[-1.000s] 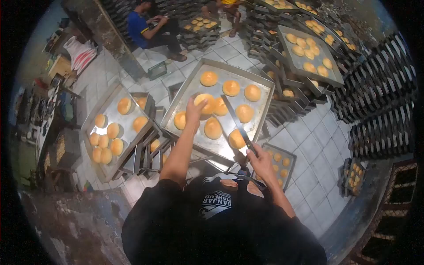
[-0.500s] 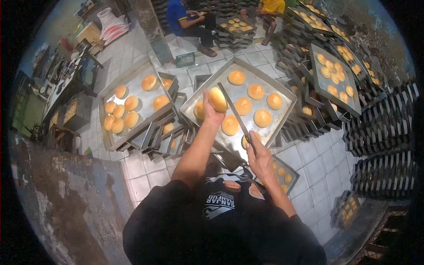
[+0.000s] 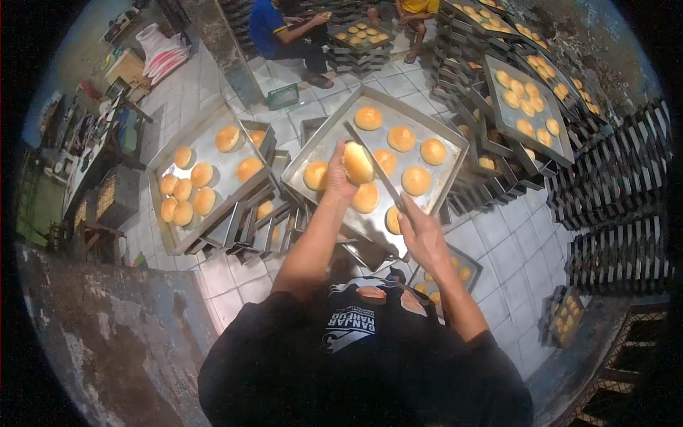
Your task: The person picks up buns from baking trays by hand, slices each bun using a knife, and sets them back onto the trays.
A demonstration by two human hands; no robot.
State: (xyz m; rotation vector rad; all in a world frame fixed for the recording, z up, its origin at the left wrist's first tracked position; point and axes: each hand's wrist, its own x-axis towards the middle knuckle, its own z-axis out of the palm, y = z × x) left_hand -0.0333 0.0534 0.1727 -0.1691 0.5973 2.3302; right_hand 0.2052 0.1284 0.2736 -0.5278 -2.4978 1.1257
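A round golden bun (image 3: 358,164) is held up in my left hand (image 3: 341,174), with its pale side showing. My right hand (image 3: 421,231) grips a long serrated bread knife (image 3: 378,165) by its handle. The blade slants up along the right side of the bun; whether it touches or has entered the bun I cannot tell. Below both hands is a metal baking tray (image 3: 455,153) with several browned buns (image 3: 416,181) spread over it.
To the left, another tray (image 3: 160,220) of buns rests on stacked trays. More bun trays (image 3: 562,146) are piled at the right. Two people sit at the back, one in a blue shirt (image 3: 265,28), beside a bun tray (image 3: 356,44). A green basket (image 3: 283,97) lies on the tiled floor.
The bun in my left hand has turned and shifted slightly right and down. The knife has drawn back a little toward me. My view has shifted slightly, moving the surroundings left.
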